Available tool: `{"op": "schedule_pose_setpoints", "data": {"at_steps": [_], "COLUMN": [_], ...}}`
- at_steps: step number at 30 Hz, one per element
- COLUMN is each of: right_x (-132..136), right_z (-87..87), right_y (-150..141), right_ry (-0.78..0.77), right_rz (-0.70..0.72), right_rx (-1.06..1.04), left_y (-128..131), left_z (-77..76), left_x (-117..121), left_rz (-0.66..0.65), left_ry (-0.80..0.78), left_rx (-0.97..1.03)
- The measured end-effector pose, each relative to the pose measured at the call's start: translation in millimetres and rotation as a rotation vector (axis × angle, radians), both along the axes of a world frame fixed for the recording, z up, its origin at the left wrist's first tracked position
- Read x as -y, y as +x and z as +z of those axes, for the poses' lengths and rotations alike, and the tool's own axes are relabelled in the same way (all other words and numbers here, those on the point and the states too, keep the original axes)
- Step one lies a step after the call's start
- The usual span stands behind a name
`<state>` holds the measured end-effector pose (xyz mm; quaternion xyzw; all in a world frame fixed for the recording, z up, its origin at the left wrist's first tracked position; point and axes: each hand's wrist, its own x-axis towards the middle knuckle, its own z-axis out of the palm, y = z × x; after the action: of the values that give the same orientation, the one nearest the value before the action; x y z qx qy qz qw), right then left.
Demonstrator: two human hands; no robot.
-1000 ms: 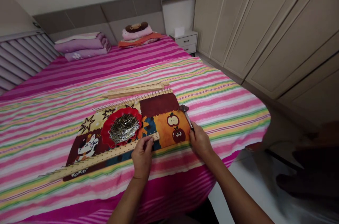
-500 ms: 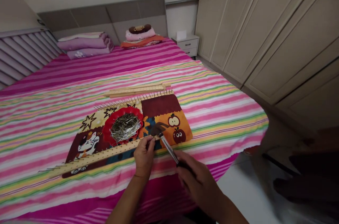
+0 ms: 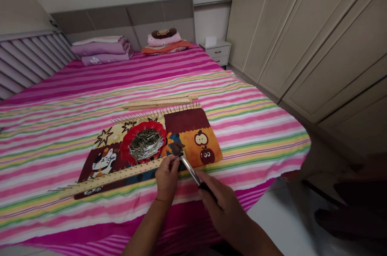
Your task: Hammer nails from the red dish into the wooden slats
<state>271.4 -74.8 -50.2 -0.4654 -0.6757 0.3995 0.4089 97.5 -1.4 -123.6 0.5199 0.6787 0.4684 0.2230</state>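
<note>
My right hand is wrapped round the black grip of a hammer with a shiny metal shaft. The hammer's dark head is slightly blurred and lies just beyond my left fingertips. At the right end of a pale wooden strip, my left hand is closed in a pinch; what sits between its fingers is hidden. A row of nails sticks out of this strip along its length. Behind it, a red scalloped bowl holds a heap of loose nails. A patterned mat lies under the bowl.
Another strip with upright nails lies along the mat's far edge. Beyond it are stacked wooden strips. Everything rests on a striped bed. Folded bedding lies near the headboard; wardrobes stand at right.
The hammer head, smeared by motion before, has come down and left, closer to my left fingertips. My left hand keeps its pinch at the strip's end. The whole view has shifted slightly.
</note>
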Motion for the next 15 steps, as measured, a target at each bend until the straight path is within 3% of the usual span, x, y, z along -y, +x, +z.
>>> {"op": "schedule_pose_setpoints", "data": {"at_steps": [3,7,11,15], "right_x": [-10,-52,-99,-117], "right_z": [-4.4,-33.2,-73.8,-104.0], "right_y": [6,25,47,58], "right_ry": [0.149,0.327,0.320,0.295], "right_rz": [-0.150,-0.393,-0.468,-0.488], "right_rx": [0.050,0.379,0.458,0.490], "left_y": [0,0,0,-14], "left_z": [-0.2,0.6,3.5,22.1], "left_x": [-1,-2,5,16], "left_rz": [-0.003,-0.002,-0.033,-0.025], "left_ry": [-0.009,-0.019,-0.035,0.004], "left_rx": [0.033,0.057,0.118,0.004]}}
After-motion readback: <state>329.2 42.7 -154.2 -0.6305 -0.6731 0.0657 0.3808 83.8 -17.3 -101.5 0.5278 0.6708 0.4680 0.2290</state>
